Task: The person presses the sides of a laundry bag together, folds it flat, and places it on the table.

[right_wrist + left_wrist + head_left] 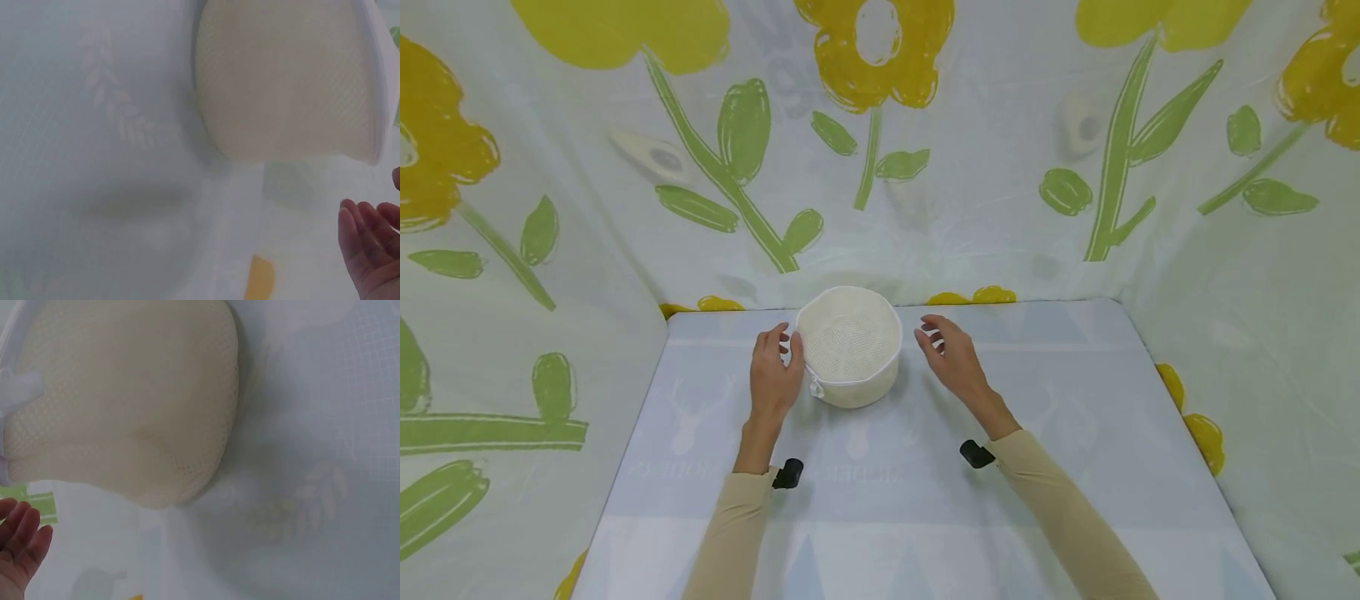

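Observation:
A round white mesh laundry bag (pixel 850 333) stands upright on the table, its mesh bottom visible from above. A zipper pull hangs from its rim at the front left. Beside the bag's left side is my left hand (pixel 777 372), fingers loosely bent and holding nothing. The left wrist view shows a gap between that hand (pixel 22 550) and the mesh wall (pixel 125 400). My right hand (pixel 953 357) hovers to the right of the bag, apart from it, with relaxed fingers. In the right wrist view, the same hand (pixel 372 250) appears below the bag's rim (pixel 375 81).
The table (pixel 865 550) has a pale blue and white printed cover. Flower-printed curtains (pixel 970 217) enclose its back and both sides, and the bag stands close to the back edge. A black wrist camera (pixel 788 473) is on the left sleeve, another black camera (pixel 977 454) on the right.

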`<action>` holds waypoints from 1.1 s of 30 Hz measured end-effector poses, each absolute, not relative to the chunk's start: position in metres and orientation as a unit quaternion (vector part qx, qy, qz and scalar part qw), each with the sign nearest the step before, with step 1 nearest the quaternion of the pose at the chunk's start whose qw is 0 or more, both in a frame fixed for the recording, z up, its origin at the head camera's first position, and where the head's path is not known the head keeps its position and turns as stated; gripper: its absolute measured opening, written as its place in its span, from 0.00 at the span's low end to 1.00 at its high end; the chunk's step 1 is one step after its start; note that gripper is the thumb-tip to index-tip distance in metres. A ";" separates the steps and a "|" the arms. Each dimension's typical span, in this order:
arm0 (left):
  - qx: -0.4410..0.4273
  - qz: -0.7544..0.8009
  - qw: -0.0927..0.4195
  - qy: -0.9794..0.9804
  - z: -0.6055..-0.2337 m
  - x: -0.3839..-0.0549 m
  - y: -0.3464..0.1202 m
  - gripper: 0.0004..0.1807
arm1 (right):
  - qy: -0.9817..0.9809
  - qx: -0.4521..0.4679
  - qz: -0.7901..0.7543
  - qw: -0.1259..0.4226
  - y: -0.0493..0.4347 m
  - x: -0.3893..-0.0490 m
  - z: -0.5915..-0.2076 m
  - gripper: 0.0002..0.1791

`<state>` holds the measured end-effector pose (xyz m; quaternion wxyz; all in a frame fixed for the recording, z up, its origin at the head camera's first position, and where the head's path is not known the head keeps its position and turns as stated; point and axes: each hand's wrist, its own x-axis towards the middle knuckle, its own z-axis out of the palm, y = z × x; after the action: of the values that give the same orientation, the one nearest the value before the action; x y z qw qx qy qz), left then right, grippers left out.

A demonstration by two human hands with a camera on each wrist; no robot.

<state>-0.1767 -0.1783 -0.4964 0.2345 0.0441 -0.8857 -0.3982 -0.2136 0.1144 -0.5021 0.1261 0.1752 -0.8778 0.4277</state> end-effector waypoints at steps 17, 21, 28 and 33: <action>0.068 -0.497 0.227 -0.835 -0.495 -0.176 -0.172 0.17 | -0.874 0.156 0.459 0.037 0.089 -0.212 -0.493 0.23; 0.091 -0.520 0.192 -0.827 -0.490 -0.175 -0.171 0.18 | -0.860 0.144 0.489 0.016 0.089 -0.211 -0.490 0.22; 0.111 -0.561 0.158 -0.805 -0.481 -0.173 -0.167 0.16 | -0.823 0.112 0.557 -0.014 0.090 -0.209 -0.485 0.21; 0.104 -0.582 0.145 -0.793 -0.479 -0.171 -0.166 0.16 | -0.814 0.096 0.572 -0.030 0.094 -0.207 -0.481 0.21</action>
<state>-0.1706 -0.1655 -0.4789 0.1446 0.1041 -0.7933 -0.5822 -0.2074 0.0944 -0.4815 -0.0301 0.0964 -0.8142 0.5717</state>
